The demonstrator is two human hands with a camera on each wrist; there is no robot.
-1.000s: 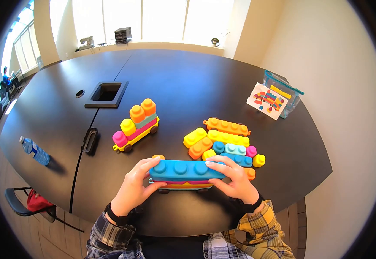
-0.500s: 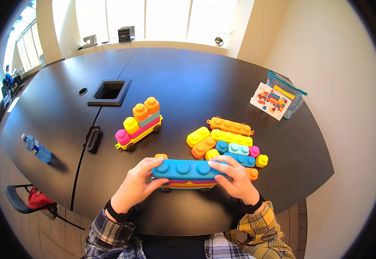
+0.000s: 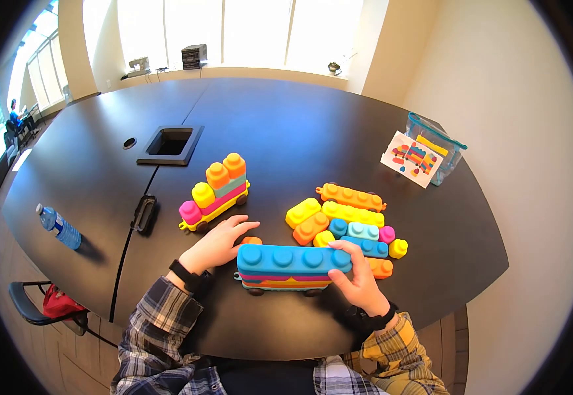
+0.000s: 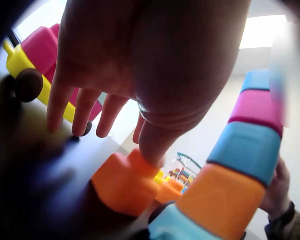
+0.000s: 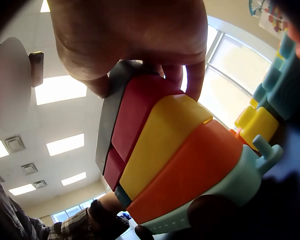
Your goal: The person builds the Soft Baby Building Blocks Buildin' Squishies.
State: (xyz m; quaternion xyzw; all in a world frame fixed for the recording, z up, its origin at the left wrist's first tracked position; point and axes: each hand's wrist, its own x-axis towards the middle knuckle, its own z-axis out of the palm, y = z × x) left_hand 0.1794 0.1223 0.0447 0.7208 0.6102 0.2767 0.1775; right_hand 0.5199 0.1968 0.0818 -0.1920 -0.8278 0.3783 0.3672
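A wheeled stack of long blocks stands near the table's front edge, its top block blue (image 3: pixel 293 259). My right hand (image 3: pixel 360 280) grips that block's right end, fingers on top and thumb on the near side; the right wrist view shows the stack's layered end (image 5: pixel 175 145). My left hand (image 3: pixel 217 245) is off the stack, fingers spread, beside its left end. Just behind that end sits an orange block (image 3: pixel 252 241), which the left thumb appears to touch in the left wrist view (image 4: pixel 127 182). Beyond the left hand stands a yellow wheeled base (image 3: pixel 224 207) carrying stepped blocks.
Loose blocks (image 3: pixel 363 246) and an orange wheeled base (image 3: pixel 351 196) lie right of centre. A clear bin (image 3: pixel 449 157) with a picture card (image 3: pixel 411 158) stands at the back right. On the left are a water bottle (image 3: pixel 59 227) and a black tray (image 3: pixel 144 214).
My left hand has let go of the stack's left end and moved up and left, its fingers spreading. The right hand still holds the right end.
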